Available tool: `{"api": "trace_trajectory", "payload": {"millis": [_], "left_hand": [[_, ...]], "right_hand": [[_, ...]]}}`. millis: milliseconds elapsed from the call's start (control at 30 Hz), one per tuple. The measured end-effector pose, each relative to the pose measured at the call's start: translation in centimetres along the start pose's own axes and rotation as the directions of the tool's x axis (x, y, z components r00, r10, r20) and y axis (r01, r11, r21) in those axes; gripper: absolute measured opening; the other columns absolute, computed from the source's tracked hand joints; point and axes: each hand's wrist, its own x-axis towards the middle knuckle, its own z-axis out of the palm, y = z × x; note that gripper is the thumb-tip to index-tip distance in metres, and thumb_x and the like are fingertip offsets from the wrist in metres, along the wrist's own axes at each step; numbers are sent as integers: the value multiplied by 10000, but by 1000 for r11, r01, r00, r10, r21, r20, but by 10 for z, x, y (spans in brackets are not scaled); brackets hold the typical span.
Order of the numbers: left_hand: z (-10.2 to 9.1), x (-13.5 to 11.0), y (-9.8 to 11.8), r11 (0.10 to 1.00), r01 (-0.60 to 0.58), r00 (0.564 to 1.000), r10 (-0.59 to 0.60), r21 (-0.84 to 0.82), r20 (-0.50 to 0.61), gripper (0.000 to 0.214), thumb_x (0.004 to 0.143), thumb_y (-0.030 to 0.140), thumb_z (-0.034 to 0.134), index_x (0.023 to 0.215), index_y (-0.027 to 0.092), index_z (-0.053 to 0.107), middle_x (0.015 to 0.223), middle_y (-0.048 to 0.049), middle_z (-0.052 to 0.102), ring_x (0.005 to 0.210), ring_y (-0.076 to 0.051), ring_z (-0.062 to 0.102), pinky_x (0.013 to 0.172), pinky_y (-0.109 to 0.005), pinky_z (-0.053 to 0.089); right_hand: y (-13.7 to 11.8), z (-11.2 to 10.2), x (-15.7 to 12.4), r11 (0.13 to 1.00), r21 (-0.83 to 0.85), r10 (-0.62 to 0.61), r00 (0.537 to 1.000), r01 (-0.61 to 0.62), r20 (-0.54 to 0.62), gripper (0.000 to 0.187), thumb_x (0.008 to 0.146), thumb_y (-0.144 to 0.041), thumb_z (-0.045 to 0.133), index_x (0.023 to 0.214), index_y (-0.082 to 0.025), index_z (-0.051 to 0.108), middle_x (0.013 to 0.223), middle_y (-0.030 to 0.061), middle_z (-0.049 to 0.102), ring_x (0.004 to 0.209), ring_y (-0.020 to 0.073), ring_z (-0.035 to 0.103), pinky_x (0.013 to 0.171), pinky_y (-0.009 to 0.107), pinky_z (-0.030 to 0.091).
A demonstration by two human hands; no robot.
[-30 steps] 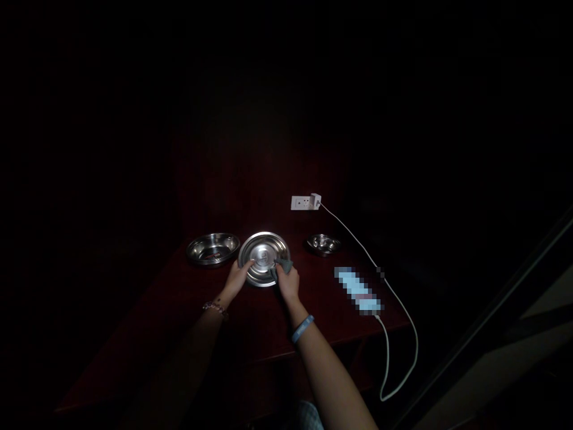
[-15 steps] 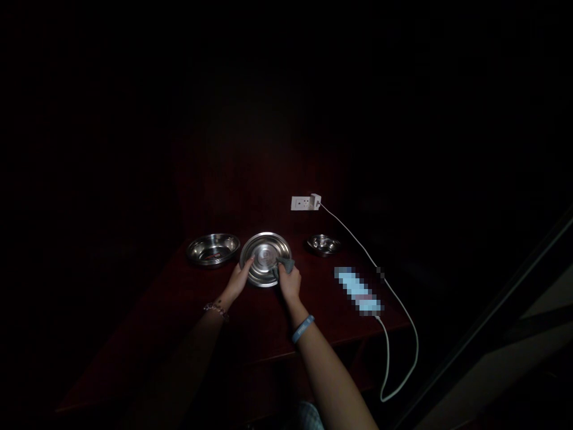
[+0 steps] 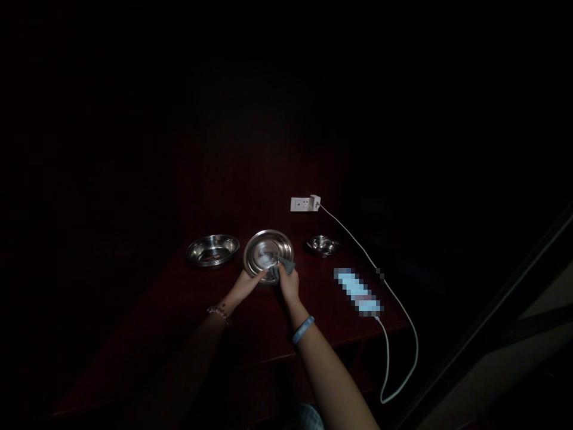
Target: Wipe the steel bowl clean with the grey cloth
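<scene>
A round, shiny metal plate [image 3: 267, 243] is held tilted up above the dark red table, its inner face toward me. My left hand [image 3: 244, 286] grips its lower left rim, thumb lying over the inside and the other fingers hidden behind. In my right hand [image 3: 289, 285] is a bunched grey cloth [image 3: 285, 266], pressed against the plate's lower right part. The right fingers are closed round the cloth and partly hidden by it.
Shallow metal dishes [image 3: 213, 249], apparently stacked, stand on the table [image 3: 179, 316] at the left. A small metal bowl [image 3: 323, 245] sits at the right. A pixelated lit phone [image 3: 358, 291] lies nearer, its white cable [image 3: 416, 340] looping up to a wall socket [image 3: 301, 204].
My left hand has slid toward the bottom of the plate, its thumb now closer to the cloth. The plate has shifted slightly right and up, and its tilt has changed a little.
</scene>
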Motion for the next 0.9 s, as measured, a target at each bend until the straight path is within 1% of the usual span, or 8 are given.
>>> {"api": "trace_trajectory", "payload": {"millis": [100, 200, 333, 467, 567, 633, 767, 900], "left_hand": [[0, 0, -1, 1000, 18, 999, -17, 7, -47, 543, 811, 349, 695, 1322, 172, 647, 1388, -128, 701, 1356, -279, 607, 1238, -486, 360], [0, 0, 3, 996, 72, 993, -78, -61, -93, 476, 773, 261, 714, 1237, 160, 692, 1335, -133, 730, 1323, -279, 634, 1235, -473, 367], [-1, 1, 13, 973, 172, 963, -199, -153, -182, 463, 702, 122, 750, 1162, 166, 723, 1266, -126, 759, 1322, -300, 634, 1225, -497, 381], [-4, 3, 19, 961, 211, 941, -249, -178, -227, 425, 657, 23, 724, 1054, 176, 740, 1161, -100, 790, 1274, -307, 662, 1195, -490, 430], [-7, 4, 21, 952, 253, 925, -290, -171, -246, 359, 644, 6, 696, 963, 167, 732, 1063, -100, 802, 1197, -319, 699, 1158, -500, 468], [-10, 4, 23, 952, 259, 922, -295, -163, -252, 359, 633, 2, 681, 948, 170, 727, 1049, -99, 800, 1195, -319, 698, 1152, -496, 474], [-15, 5, 26, 951, 268, 925, -299, -156, -234, 434, 616, -13, 648, 1008, 157, 723, 1095, -110, 794, 1263, -320, 661, 1173, -473, 451], [-15, 3, 27, 948, 273, 923, -307, -166, -234, 408, 650, 32, 664, 1041, 127, 727, 1119, -153, 788, 1316, -356, 626, 1185, -467, 432]], "right_hand": [[1, 1, 0, 1000, 27, -5, 1000, 5, -5, 295, 803, -403, 656, 945, -171, 771, 1015, 103, 823, 979, 252, 771, 880, 321, 579], [0, 1, 0, 1000, 22, -17, 1000, 17, -8, 293, 801, -390, 654, 943, -166, 778, 989, 97, 826, 965, 251, 773, 871, 325, 585], [-4, 0, -2, 1000, -27, -14, 1000, 14, 5, 287, 814, -367, 643, 960, -163, 784, 1005, 102, 825, 974, 254, 775, 873, 325, 589], [-10, 0, -6, 998, -59, -22, 1000, 24, 19, 276, 825, -337, 636, 988, -178, 792, 1028, 81, 825, 1006, 250, 771, 901, 323, 587], [-15, -1, -9, 997, -71, -34, 999, 35, 24, 294, 833, -319, 625, 1027, -178, 795, 1063, 83, 819, 1029, 254, 767, 923, 328, 582], [-17, -1, -11, 996, -78, -41, 999, 42, 14, 298, 832, -308, 627, 1040, -178, 796, 1068, 85, 818, 1027, 256, 767, 928, 331, 580], [-19, -2, -12, 991, -126, -47, 999, 46, -3, 260, 827, -302, 630, 975, -173, 802, 1028, 99, 822, 975, 261, 774, 886, 327, 584], [-18, -5, -11, 979, -201, -42, 999, 36, -25, 234, 822, -298, 629, 923, -177, 802, 988, 110, 825, 949, 270, 777, 845, 324, 582]]}}
